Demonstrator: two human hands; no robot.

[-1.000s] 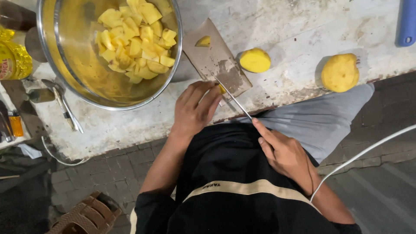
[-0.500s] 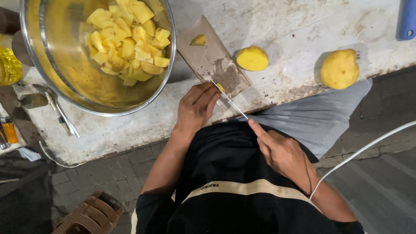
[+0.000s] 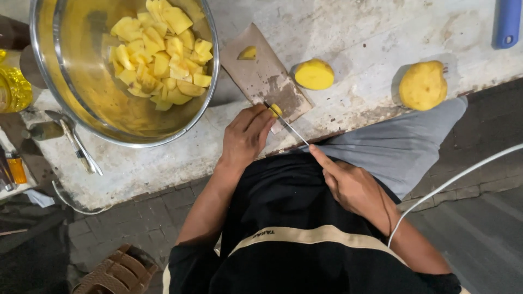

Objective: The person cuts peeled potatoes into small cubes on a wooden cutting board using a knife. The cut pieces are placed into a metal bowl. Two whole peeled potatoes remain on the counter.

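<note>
Two hands, one small potato piece on the board

Left hand (image 3: 246,137) curled over a small yellow potato piece (image 3: 277,110), pinning it to the worn wooden board (image 3: 256,71). Right hand (image 3: 354,188) clamped on a thin knife (image 3: 287,125), blade angled at the piece. Best kept: fingertips tucked back, slow short strokes, since wet and slippery. Beyond the left hand, shiny steel bowl (image 3: 65,103) of pale chunks; beyond the right, smooth peeled half potato (image 3: 314,74) and whole potato (image 3: 423,85) on the rough, stained table (image 3: 354,27).
</note>
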